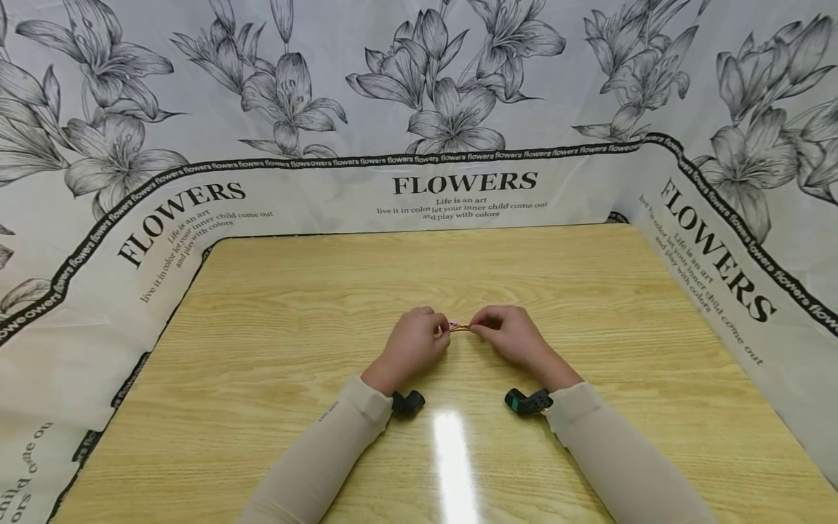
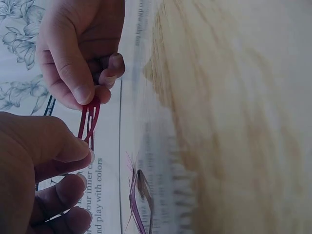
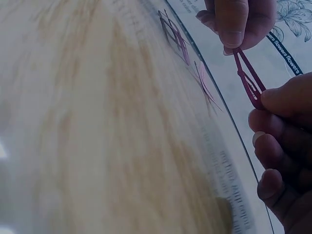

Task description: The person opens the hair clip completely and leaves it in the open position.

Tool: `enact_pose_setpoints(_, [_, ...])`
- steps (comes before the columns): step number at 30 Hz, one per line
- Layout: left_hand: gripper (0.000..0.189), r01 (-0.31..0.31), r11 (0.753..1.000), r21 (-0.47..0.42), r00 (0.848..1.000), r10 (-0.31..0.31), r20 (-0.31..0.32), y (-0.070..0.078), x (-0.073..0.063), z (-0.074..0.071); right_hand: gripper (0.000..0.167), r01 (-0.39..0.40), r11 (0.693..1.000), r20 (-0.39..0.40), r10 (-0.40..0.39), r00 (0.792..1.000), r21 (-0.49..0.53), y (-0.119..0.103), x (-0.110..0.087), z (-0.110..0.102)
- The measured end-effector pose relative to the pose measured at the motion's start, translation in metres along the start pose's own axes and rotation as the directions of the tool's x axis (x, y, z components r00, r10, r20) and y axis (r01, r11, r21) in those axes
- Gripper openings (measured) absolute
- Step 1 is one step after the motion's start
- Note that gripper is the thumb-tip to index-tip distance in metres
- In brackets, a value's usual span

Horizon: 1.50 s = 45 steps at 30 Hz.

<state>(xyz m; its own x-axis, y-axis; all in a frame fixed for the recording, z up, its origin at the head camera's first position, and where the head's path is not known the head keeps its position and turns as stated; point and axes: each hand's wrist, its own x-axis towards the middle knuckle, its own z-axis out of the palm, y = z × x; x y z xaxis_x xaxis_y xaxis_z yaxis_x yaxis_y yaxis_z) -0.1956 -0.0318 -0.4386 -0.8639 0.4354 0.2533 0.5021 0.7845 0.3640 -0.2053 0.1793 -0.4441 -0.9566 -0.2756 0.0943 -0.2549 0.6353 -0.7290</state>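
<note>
A slim dark red snap hair clip [image 2: 89,122] is held between both hands above the table. My left hand [image 1: 415,338] pinches one end of it between thumb and forefinger. At its other end my right hand [image 1: 511,336] pinches it the same way. In the right wrist view the clip [image 3: 249,80] looks spread, with a gap between its long arms. Beyond the fingers are thin purple and dark strips [image 2: 139,202]; what they are is too blurred to tell. A small purple bit [image 1: 453,322] shows by the left fingertips.
The wood-grain table [image 1: 294,291] lies under both hands, with a bright light reflection near its front. White cloth [image 1: 314,196] with flower drawings and lettering rises around its back and sides. A dark wrist device [image 1: 407,404] sits at each cuff.
</note>
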Motion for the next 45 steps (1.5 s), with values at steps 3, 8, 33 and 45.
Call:
enact_pose_setpoints(3, [0.014,-0.007,1.0,0.011,1.0,0.007,0.006,-0.0003,0.0,0.0017,0.008,0.01,1.0,0.015,-0.01,1.0,-0.018,0.0013,-0.0012,0.0])
enact_pose_setpoints(8, [0.012,-0.001,1.0,0.013,1.0,0.001,0.02,-0.0002,-0.0013,0.0041,0.006,0.022,1.0,0.049,-0.021,0.999,-0.022,0.0036,-0.0034,0.0014])
enact_pose_setpoints(33, [0.014,0.034,0.999,-0.002,0.989,-0.034,0.145,0.0028,0.001,0.0078,0.004,0.058,0.996,0.089,-0.052,0.995,-0.071,0.0065,-0.0056,0.004])
enact_pose_setpoints(45, [0.013,0.016,1.0,0.018,0.99,-0.018,0.138,0.0017,0.0031,0.01,0.004,0.081,0.99,0.1,-0.07,0.993,-0.118,0.0055,-0.0041,0.0019])
